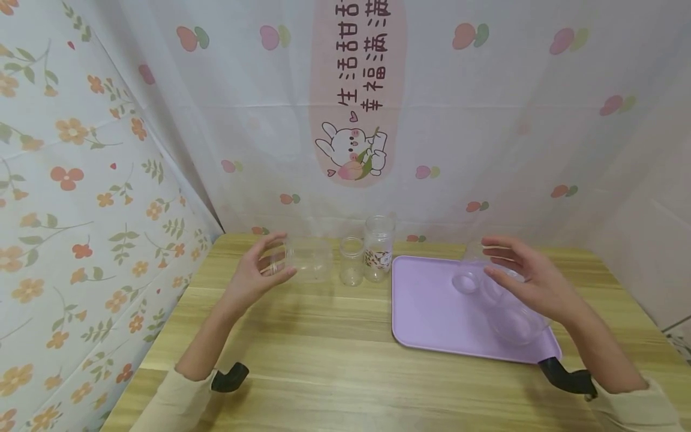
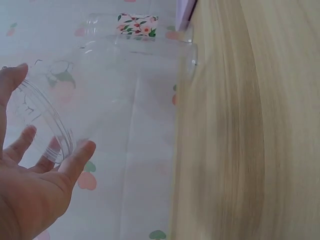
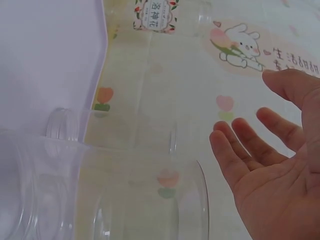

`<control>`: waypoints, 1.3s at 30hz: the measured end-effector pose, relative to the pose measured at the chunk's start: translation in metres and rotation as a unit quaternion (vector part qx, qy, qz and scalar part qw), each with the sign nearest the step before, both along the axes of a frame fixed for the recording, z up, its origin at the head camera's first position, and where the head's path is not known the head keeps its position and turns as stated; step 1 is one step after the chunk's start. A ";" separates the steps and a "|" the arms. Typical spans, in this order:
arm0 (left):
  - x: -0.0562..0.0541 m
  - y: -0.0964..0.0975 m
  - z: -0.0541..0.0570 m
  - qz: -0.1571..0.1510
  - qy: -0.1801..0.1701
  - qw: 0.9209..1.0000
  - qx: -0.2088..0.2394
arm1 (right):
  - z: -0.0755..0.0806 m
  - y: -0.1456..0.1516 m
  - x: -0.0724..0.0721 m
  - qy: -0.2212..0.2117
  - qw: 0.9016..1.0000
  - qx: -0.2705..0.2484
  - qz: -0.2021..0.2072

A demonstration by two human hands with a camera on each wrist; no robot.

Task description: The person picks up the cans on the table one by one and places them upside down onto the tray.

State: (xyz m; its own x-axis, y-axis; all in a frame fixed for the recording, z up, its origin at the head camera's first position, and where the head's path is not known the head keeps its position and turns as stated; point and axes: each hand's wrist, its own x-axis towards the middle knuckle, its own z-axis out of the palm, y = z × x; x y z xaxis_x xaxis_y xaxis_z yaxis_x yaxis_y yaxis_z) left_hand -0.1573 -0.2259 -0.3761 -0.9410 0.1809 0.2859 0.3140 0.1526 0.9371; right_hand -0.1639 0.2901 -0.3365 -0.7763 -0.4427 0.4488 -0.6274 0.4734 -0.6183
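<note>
My left hand (image 1: 249,273) holds a clear plastic jar (image 1: 313,261) by its threaded mouth, fingers and thumb spread round the rim. The jar is tipped on its side, its base toward the right. In the left wrist view the threaded rim (image 2: 50,117) sits between the fingertips. A small clear jar (image 1: 352,270) and a taller jar with a floral label (image 1: 378,258) stand upright just right of it. My right hand (image 1: 531,282) hovers over the tray's right side, fingers loosely bent and holding nothing. Below it, several clear containers (image 1: 518,327) are on the purple tray (image 1: 426,315).
A small round clear container (image 1: 466,282) is among those on the tray, and another clear vessel (image 1: 475,251) shows at its back edge. Behind the wooden table (image 1: 324,360) hangs a printed curtain (image 1: 259,120); a floral curtain (image 1: 108,240) hangs along the left.
</note>
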 end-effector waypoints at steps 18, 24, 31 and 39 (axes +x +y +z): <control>0.006 0.007 0.001 -0.019 0.001 0.996 0.088 | -0.008 -0.007 0.001 -0.012 0.997 -0.064 0.033; 0.007 0.008 0.000 -0.029 -0.004 0.995 0.096 | -0.011 -0.010 0.002 -0.017 0.997 -0.070 0.030; 0.006 0.010 -0.002 -0.037 0.001 0.995 0.097 | -0.013 -0.013 0.001 -0.014 0.996 -0.081 0.040; 0.006 0.013 -0.002 -0.046 0.009 0.993 0.104 | -0.012 -0.016 0.002 -0.021 0.995 -0.094 0.040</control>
State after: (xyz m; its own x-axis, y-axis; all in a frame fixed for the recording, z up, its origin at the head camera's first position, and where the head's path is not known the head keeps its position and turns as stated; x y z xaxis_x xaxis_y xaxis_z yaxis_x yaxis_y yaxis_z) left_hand -0.1510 -0.2126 -0.3781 -0.9176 0.2009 0.3431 0.3350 -0.0742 0.9393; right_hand -0.1617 0.2736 -0.3489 -0.7618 -0.4150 0.4974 -0.6301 0.2970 -0.7175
